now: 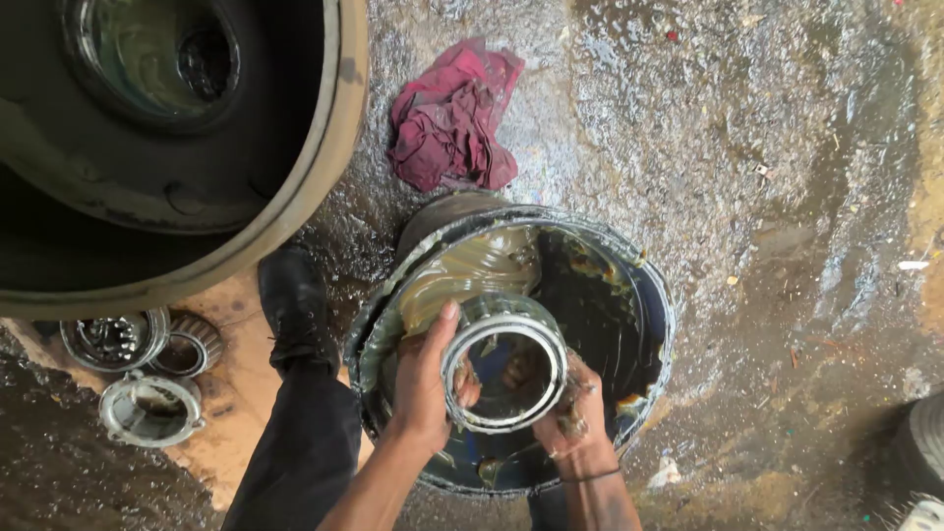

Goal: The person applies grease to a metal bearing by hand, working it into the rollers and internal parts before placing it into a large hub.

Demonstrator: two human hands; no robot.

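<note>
I hold a large round metal bearing ring [504, 364] over a blue bucket [654, 315] with yellowish-brown grease inside. My left hand [423, 383] grips the ring's left rim, fingers up along it. My right hand [570, 408], smeared with grease, supports the ring from the lower right, and some of its fingers show through the ring's opening. The ring's shiny wall is coated with grease.
A big drum-shaped wheel hub [295, 197] fills the upper left. A crumpled red rag [452, 123] lies on the oily floor behind the bucket. Other bearing parts [147, 374] sit on cardboard at left. My black shoe [295, 310] and trouser leg stand beside the bucket.
</note>
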